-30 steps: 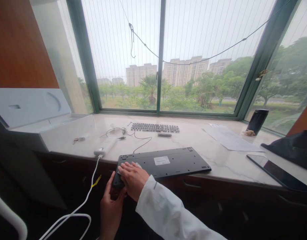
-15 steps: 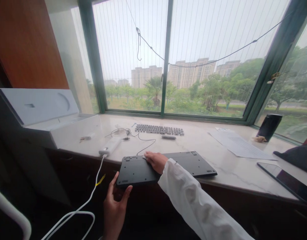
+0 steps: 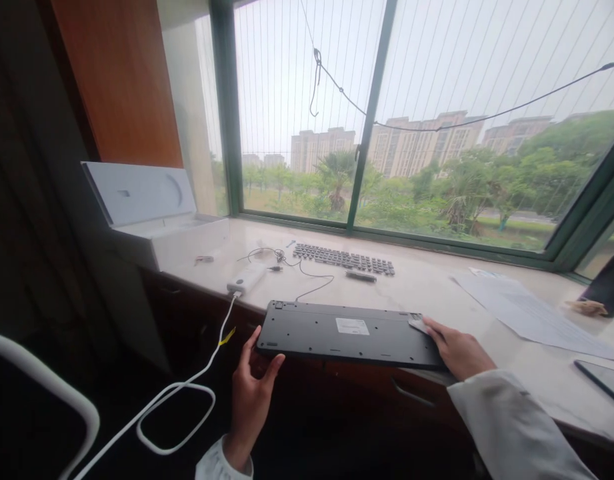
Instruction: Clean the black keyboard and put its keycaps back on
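Observation:
A black keyboard (image 3: 311, 337) lies underside up at the desk's front edge, a white label and small screws on its back. My left hand (image 3: 254, 383) grips its left end, thumb at the near edge and fingers on the side. At the right end, my right hand (image 3: 459, 347) presses a small pale cloth (image 3: 417, 324) against the keyboard's back, its fingers closed on it. Part of the cloth is hidden under the fingers. From the keyboard's far edge a thin dark cable (image 3: 319, 285) runs across the desk to a small coil.
Rows of dark keycaps (image 3: 344, 259) lie behind the keyboard, with a small dark bar (image 3: 361, 276) before them. To the left are a white power strip (image 3: 247, 279), its white cord (image 3: 187, 385) and an open white box (image 3: 187, 239). Papers (image 3: 527, 310) and a phone (image 3: 604, 380) lie right.
My right hand has slid with the cloth from the keyboard's left part to its right end, uncovering the label. My left hand keeps its hold. The view has turned left.

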{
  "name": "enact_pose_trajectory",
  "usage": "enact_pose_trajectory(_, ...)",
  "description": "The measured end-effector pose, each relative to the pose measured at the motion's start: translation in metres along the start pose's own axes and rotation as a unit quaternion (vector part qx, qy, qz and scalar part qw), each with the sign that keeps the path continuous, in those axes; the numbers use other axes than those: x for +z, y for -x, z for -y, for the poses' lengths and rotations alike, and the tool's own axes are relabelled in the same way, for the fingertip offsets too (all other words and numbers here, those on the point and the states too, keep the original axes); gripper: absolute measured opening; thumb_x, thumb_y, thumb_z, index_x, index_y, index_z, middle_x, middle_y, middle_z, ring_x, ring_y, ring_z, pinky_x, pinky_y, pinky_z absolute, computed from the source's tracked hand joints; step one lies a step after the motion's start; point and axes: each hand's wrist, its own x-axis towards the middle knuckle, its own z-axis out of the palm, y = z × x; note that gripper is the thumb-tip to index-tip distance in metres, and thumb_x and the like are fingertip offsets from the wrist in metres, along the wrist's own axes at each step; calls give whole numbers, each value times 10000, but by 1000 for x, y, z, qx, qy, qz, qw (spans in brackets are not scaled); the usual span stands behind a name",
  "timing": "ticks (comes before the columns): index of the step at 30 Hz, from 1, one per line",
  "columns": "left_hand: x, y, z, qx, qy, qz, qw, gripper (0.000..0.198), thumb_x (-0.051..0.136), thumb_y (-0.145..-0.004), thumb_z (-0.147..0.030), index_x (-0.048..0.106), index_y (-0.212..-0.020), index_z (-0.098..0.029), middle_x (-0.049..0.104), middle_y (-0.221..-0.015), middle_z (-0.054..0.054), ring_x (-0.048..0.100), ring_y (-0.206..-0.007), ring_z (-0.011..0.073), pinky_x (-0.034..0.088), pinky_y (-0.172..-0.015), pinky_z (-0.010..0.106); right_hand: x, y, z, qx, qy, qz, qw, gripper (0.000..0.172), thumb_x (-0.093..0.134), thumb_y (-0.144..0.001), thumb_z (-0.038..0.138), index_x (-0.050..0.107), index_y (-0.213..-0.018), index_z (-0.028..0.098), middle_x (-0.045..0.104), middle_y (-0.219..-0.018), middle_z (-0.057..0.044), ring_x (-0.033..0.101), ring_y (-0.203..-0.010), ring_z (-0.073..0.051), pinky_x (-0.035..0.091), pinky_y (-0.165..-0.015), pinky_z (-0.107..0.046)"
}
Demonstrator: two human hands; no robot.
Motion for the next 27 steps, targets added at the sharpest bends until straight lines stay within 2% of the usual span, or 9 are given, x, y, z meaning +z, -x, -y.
enact_pose_trajectory(4,2,1,-6,4,29,-11,999,790,738,-705,-528,487,-1389,-222,691,-1001,85,673,-853,248,569,-738,376,3,25,31,-125,-50,-36,990,373,403,-948,309,664,-1213,284,723,-1099,-16,693,-998,-282,610,-774,-390)
enact_pose_trajectory(8,3,1,-8,18,49,-20,998,781,751,-695,-509,504,-1372,-209,688,-1029,101,672,-826,240,575,-706,366,10,50,89,-209,-94,-75,971,403,351,-965,204,634,-1249,164,657,-1238,-74,630,-1129,-262,564,-930,-426)
enact_pose_trajectory(11,4,0,-6,12,52,-20,998,771,751,-704,-493,495,-1376,-214,671,-1098,110,667,-844,233,578,-709,357,11,63,130,-274,-128,-81,950,403,351,-958,140,625,-1254,159,644,-1267,-80,616,-1161,-229,539,-978,-396)
enact_pose_trajectory(13,3,0,-5,1,56,-7,998,765,743,-721,-486,472,-1388,-227,647,-1166,113,664,-857,227,580,-699,349,8,67,145,-314,-148,-82,934,381,378,-963,145,627,-1250,170,635,-1283,-78,598,-1188,-215,511,-1018,-385)
enact_pose_trajectory(15,3,-1,-5,-7,59,6,998,754,733,-738,-476,450,-1397,-242,621,-1220,112,661,-887,226,581,-688,338,5,68,149,-341,-154,-76,924,364,398,-970,161,626,-1252,179,632,-1290,-72,589,-1202,-207,503,-1031,-381)
enact_pose_trajectory(18,2,-1,-7,-6,65,14,998,751,730,-746,-470,444,-1399,-235,619,-1219,116,657,-907,229,580,-667,322,4,69,139,-370,-134,-78,916,365,397,-975,157,615,-1268,175,634,-1287,-66,595,-1196,-205,515,-1021,-384)
enact_pose_trajectory(23,2,-2,-11,-5,73,6,997,785,757,-708,-485,466,-1385,-214,638,-1188,115,657,-842,222,571,-629,317,9,74,108,-399,-71,-141,903,461,372,-930,44,577,-1316,192,610,-1317,-69,604,-1187,-207,548,-971,-384)
enact_pose_trajectory(27,4,0,-12,-8,77,6,997,754,750,-724,-473,462,-1382,-244,611,-1249,110,653,-944,243,573,-650,308,9,77,99,-383,-34,-169,908,451,399,-913,44,599,-1292,185,622,-1300,-76,621,-1163,-219,566,-934,-387)
